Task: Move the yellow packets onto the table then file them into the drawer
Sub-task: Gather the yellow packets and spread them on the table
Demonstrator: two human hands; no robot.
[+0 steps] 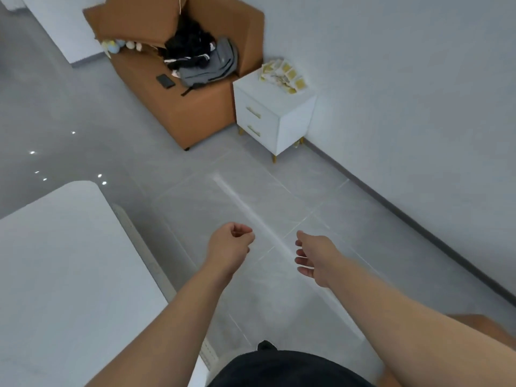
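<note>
yellow packets point(283, 76): several, blurred | drawers point(255, 112): 2 | left grip point(230, 243), right grip point(315, 258): empty

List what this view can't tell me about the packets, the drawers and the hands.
Yellow packets: head view, too small and blurred to count or read.
Nightstand drawers: head view, shut fronts hide the contents.
Left hand: head view, curled fingers hide the palm.
Sofa: head view, top edge crops it.
</note>
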